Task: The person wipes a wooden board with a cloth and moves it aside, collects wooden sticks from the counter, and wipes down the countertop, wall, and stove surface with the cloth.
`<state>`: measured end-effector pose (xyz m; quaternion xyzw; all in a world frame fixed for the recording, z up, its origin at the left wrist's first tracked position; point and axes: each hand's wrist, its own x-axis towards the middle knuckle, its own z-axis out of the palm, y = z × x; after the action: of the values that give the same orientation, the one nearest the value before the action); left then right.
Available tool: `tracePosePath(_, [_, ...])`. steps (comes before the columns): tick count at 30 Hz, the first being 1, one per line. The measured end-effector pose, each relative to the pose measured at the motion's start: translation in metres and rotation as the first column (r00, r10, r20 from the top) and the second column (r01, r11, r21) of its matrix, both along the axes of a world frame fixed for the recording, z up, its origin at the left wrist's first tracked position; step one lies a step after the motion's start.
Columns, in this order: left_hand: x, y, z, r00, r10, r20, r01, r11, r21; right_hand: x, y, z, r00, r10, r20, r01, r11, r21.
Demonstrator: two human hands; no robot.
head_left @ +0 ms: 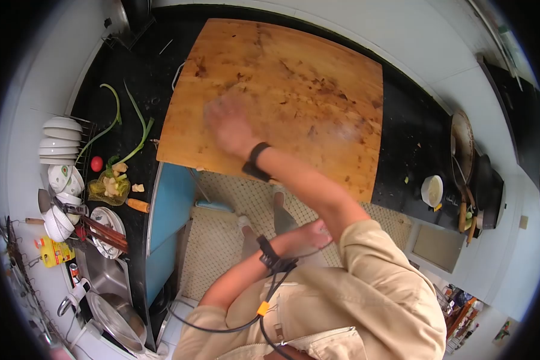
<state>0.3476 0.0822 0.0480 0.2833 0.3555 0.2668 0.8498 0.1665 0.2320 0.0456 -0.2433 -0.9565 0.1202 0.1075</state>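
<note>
My right hand (229,125) reaches across to the left part of the large wooden board (270,66). It is smeared by motion, and its fingers cannot be made out. A pale, powdery smear (348,129) lies on the right part of the board, among dark stains. My left hand (312,236) is in front of my body, off the board's near edge. Its fingers look curled in, with a whitish patch near them; what they hold, if anything, is hidden. Both wrists wear black bands.
On the left counter are scallions (143,135), a red round item (96,164), ginger-like pieces in a mesh bag (111,187), stacked bowls (61,141) and a sink (105,270). To the right stand a white bowl (432,191) and a wok (462,135).
</note>
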Motion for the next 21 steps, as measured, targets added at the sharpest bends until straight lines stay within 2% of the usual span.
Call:
tracePosePath(1, [0.000,-0.005,-0.015,1.000,0.002,-0.008,-0.002,1.000,-0.006,-0.015,-0.008,-0.038,0.988,0.033,-0.150,-0.028,0.999,0.036])
tracePosePath(2, [0.004,-0.016,-0.038,0.997,0.076,0.013,-0.076,0.997,0.030,-0.025,-0.010,-0.061,0.954,0.068,-0.293,-0.048,0.996,0.073])
tracePosePath(3, [0.007,-0.026,-0.051,0.988,0.149,0.044,-0.151,0.987,0.059,-0.024,0.000,-0.065,0.955,0.064,-0.291,-0.049,0.997,0.060])
tracePosePath(4, [-0.008,-0.021,-0.031,0.997,0.078,0.006,-0.077,0.995,-0.065,-0.014,0.017,-0.068,0.959,0.169,-0.228,-0.140,0.981,0.137])
tracePosePath(5, [-0.007,-0.027,-0.039,0.997,0.080,0.020,-0.078,0.994,-0.078,0.001,0.032,-0.066,0.951,0.269,-0.156,-0.234,0.949,0.209])
tracePosePath(7, [-0.009,-0.030,-0.059,0.992,0.124,0.012,-0.124,0.986,0.108,0.052,0.074,-0.021,0.991,0.122,0.058,-0.121,0.993,-0.009])
tracePosePath(8, [-0.017,-0.027,-0.047,0.992,0.124,0.019,-0.125,0.986,0.111,0.086,0.102,-0.032,0.993,-0.100,0.057,0.112,0.952,-0.285])
tracePosePath(9, [-0.030,-0.020,-0.024,0.967,0.173,-0.188,-0.134,0.970,0.202,0.134,0.121,-0.023,0.987,-0.089,-0.135,0.129,0.938,0.321])
tracePosePath(10, [-0.040,-0.017,-0.012,0.897,0.229,-0.379,-0.120,0.950,0.289,0.188,0.165,-0.045,0.969,-0.231,-0.083,0.238,0.968,0.082])
tracePosePath(11, [-0.047,-0.021,-0.015,0.901,0.225,-0.372,-0.116,0.949,0.294,0.237,0.191,-0.061,0.864,-0.433,-0.257,0.444,0.896,-0.018])
tracePosePath(12, [-0.055,-0.025,-0.020,0.863,0.260,-0.432,-0.040,0.890,0.455,0.279,0.210,-0.054,0.824,-0.494,-0.278,0.498,0.865,-0.062])
tracePosePath(13, [-0.060,-0.027,-0.025,0.820,0.309,-0.481,0.042,0.806,0.590,0.292,0.224,-0.060,0.829,-0.487,-0.274,0.493,0.869,-0.051])
tracePosePath(14, [-0.065,-0.029,-0.025,0.825,0.307,-0.474,0.038,0.807,0.589,0.303,0.232,-0.072,0.861,-0.479,-0.172,0.503,0.852,0.147])
tracePosePath(15, [-0.070,-0.029,-0.024,0.857,0.216,-0.467,0.100,0.820,0.563,0.308,0.238,-0.080,0.874,-0.481,-0.068,0.474,0.813,0.338])
tracePosePath(16, [-0.074,-0.029,-0.024,0.879,0.120,-0.461,0.169,0.827,0.537,0.257,0.208,-0.049,0.877,-0.478,0.048,0.465,0.870,0.166])
tracePosePath(17, [-0.076,-0.027,-0.027,0.878,0.114,-0.464,0.175,0.827,0.535,0.206,0.185,-0.056,0.842,-0.499,0.203,0.520,0.852,-0.061])
tracePosePath(18, [-0.073,-0.028,-0.031,0.854,0.194,-0.483,0.123,0.827,0.549,0.152,0.157,-0.067,0.949,-0.242,-0.203,0.305,0.866,0.397])
tracePosePath(19, [-0.071,-0.030,-0.033,0.826,0.265,-0.498,0.073,0.825,0.561,0.105,0.123,-0.043,0.961,-0.261,-0.085,0.254,0.963,-0.093])
tracePosePath(20, [-0.073,-0.025,-0.033,0.827,0.253,-0.502,0.082,0.829,0.553,0.059,0.101,-0.045,0.989,-0.109,-0.104,0.096,0.987,-0.125])
tracePosePath(21, [-0.081,-0.016,-0.030,0.702,0.325,-0.634,0.174,0.785,0.595,0.028,0.077,-0.037,0.989,-0.089,-0.116,0.087,0.996,-0.019])
